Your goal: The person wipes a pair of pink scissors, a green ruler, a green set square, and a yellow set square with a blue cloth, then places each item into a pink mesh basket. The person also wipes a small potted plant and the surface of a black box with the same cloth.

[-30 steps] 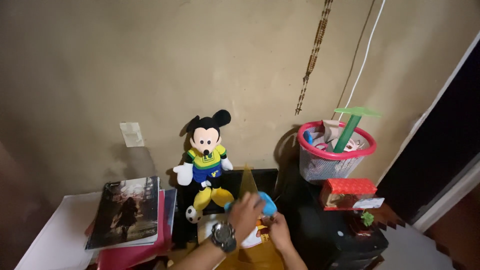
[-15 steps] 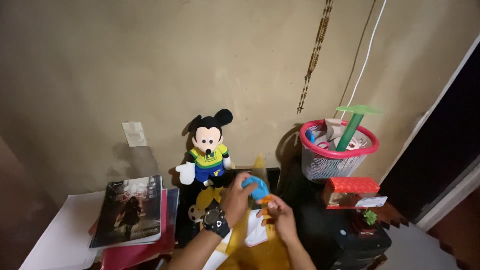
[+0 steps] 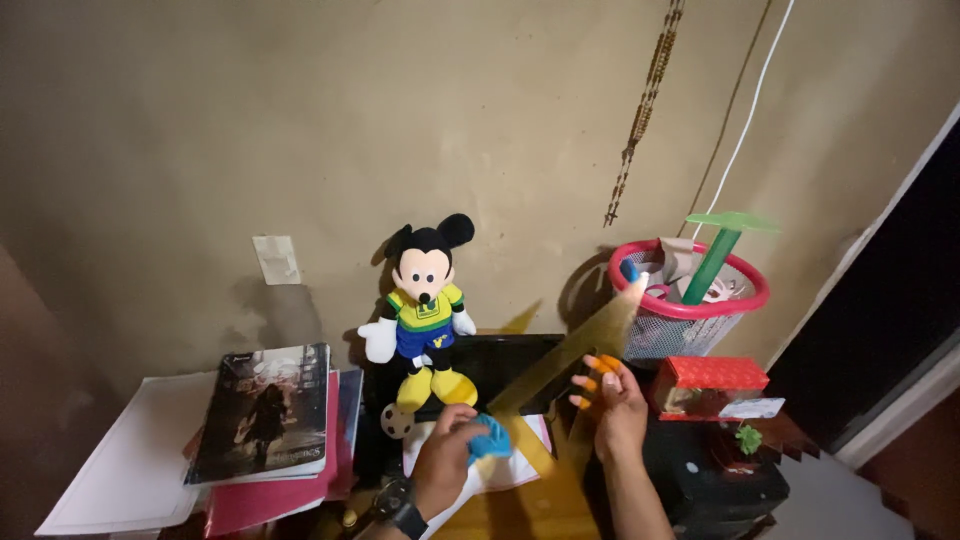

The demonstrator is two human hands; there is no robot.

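Moved apart since half a second ago: left hand (image 3: 447, 462) dropped lower and nearer with the blue cloth (image 3: 490, 438), right hand (image 3: 618, 412) swung out to the right, and the translucent yellow ruler (image 3: 570, 352) tipped from near upright to a long slant.

Behind everything, a bare tan wall (image 3: 300, 130), with a beaded chain (image 3: 642, 110) and a white cable (image 3: 745, 120) hanging at the right. Far right, a mesh basket with a red rim (image 3: 690, 305), a green stick (image 3: 712, 262) poking out of it; just below, a red box (image 3: 712, 385) on black furniture (image 3: 720, 480). Left and near, a stack of books and papers (image 3: 265, 415). Centre, against the wall, a black-eared plush mouse (image 3: 424, 310) in a yellow and green shirt, sitting upright on a dark tray (image 3: 510, 365).

Ruler slanting from beside the cloth up toward the basket rim (upper tip just touching or overlapping it, hard to tell). Left hand, wristwatch (image 3: 398, 497) on, clamped around the cloth, pressed at the ruler's lower end. Right hand open, fingers (image 3: 598, 364) spread, orange-nailed, resting against the ruler's middle; whether actually gripping, impossible to say.
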